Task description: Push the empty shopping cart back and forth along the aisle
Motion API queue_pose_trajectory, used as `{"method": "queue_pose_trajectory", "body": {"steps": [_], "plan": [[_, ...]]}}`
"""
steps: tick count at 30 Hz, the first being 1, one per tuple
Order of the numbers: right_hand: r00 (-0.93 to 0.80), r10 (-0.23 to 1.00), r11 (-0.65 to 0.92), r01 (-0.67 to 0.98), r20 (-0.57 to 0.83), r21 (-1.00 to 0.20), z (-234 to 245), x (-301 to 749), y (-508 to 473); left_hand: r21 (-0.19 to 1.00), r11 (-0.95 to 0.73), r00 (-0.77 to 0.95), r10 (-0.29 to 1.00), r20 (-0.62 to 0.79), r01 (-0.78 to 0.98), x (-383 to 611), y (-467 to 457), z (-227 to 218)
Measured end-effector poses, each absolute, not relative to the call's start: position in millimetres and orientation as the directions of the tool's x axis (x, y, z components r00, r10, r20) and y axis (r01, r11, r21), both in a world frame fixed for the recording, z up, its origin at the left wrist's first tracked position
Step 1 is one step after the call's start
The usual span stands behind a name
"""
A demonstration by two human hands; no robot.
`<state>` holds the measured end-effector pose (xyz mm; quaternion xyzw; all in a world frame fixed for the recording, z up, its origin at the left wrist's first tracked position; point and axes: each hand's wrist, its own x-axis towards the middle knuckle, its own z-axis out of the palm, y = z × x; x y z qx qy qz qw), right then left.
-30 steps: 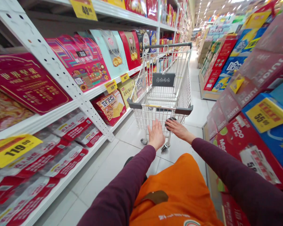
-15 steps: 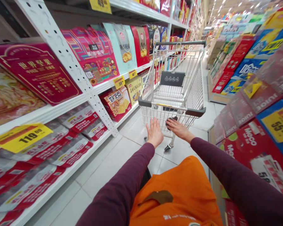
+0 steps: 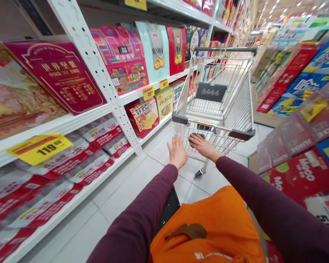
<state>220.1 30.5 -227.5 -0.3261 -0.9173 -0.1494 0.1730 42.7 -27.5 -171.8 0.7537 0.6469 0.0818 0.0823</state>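
Observation:
A wire shopping cart (image 3: pixel 237 106) stands in the aisle ahead of me, its near end toward me and its grey handle bar (image 3: pixel 224 49) at the far end. My left hand (image 3: pixel 177 153) is open with fingers stretched, just short of the cart's near wire wall. My right hand (image 3: pixel 205 146) lies over a dark rounded part (image 3: pixel 196 136) low on the cart's near end, fingers curled on it. The basket looks empty apart from a dark sign panel (image 3: pixel 210 92).
White shelving (image 3: pixel 79 122) on my left holds red and pink gift boxes (image 3: pixel 60 75), snack boxes (image 3: pixel 143 117) and yellow price tags (image 3: pixel 40 148). Stacked red and blue juice cartons (image 3: pixel 296 135) line the right. The tiled aisle floor (image 3: pixel 120 190) runs forward. I wear an orange apron (image 3: pixel 208 226).
The view has moved forward and turned left, so the cart now sits further right. Both hands stay at the cart's near end, the left open, the right on the dark part.

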Motion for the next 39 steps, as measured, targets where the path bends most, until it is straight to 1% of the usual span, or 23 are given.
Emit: {"method": "queue_pose_trajectory", "body": {"steps": [3, 8, 10, 12, 17, 19, 21, 25, 27, 29, 32, 34, 36, 39], "plan": [[-0.745, 0.543, 0.756, 0.635, 0.387, 0.161, -226.3, 210.5, 31.6, 0.232, -0.13, 0.131, 0.991, 0.01, 0.964, 34.9, -26.6, -172.9], [-0.691, 0.487, 0.74, 0.651, 0.534, 0.168, -174.3, 179.6, 52.4, 0.246, -0.111, 0.11, 0.994, 0.018, 0.963, 28.0, -18.9, -168.7], [-0.691, 0.467, 0.739, 0.647, 0.551, 0.185, -164.1, 170.7, 60.5, 0.256, -0.107, 0.104, 0.994, 0.024, 0.961, 27.3, -17.0, -167.3], [-0.723, 0.455, 0.754, 0.623, 0.52, 0.208, -170.2, 167.1, 63.9, 0.261, -0.109, 0.105, 0.994, 0.026, 0.959, 26.8, -17.0, -167.0], [-0.793, 0.473, 0.777, 0.581, 0.383, 0.243, -221.4, 171.6, 54.5, 0.243, -0.133, 0.128, 0.991, 0.036, 0.961, 22.5, -20.9, -169.4], [-0.802, 0.477, 0.778, 0.575, 0.358, 0.253, -229.2, 172.1, 50.5, 0.235, -0.131, 0.125, 0.991, 0.038, 0.963, 19.8, -21.4, -170.4], [-0.799, 0.465, 0.777, 0.575, 0.382, 0.256, -221.1, 170.5, 49.9, 0.231, -0.12, 0.115, 0.993, 0.034, 0.966, 18.0, -20.4, -170.6], [-0.728, 0.438, 0.75, 0.619, 0.528, 0.232, -182.4, 166.6, 58.1, 0.229, -0.113, 0.107, 0.994, 0.037, 0.967, 20.7, -16.9, -168.5], [-0.702, 0.447, 0.736, 0.641, 0.554, 0.219, -174.7, 168.4, 60.6, 0.224, -0.121, 0.114, 0.992, 0.046, 0.967, 25.1, -16.7, -167.0], [-0.723, 0.465, 0.744, 0.632, 0.511, 0.217, -183.5, 173.5, 57.6, 0.216, -0.142, 0.135, 0.99, 0.049, 0.966, 30.1, -18.3, -166.2], [-0.76, 0.513, 0.755, 0.621, 0.399, 0.212, -216.1, 184.7, 44.3, 0.194, -0.185, 0.178, 0.983, 0.052, 0.963, 36.0, -23.1, -166.6], [-0.745, 0.547, 0.738, 0.644, 0.381, 0.202, -232.8, 192.2, 34.5, 0.188, -0.203, 0.195, 0.979, 0.063, 0.961, 38.2, -26.0, -167.4], [-0.706, 0.558, 0.709, 0.679, 0.436, 0.192, -233.7, 199.5, 27.7, 0.191, -0.209, 0.199, 0.977, 0.072, 0.959, 39.9, -27.4, -167.8], [-0.613, 0.517, 0.664, 0.727, 0.598, 0.171, -208.0, 211.3, 26.3, 0.197, -0.21, 0.2, 0.977, 0.073, 0.958, 45.1, -26.5, -166.3]]}}
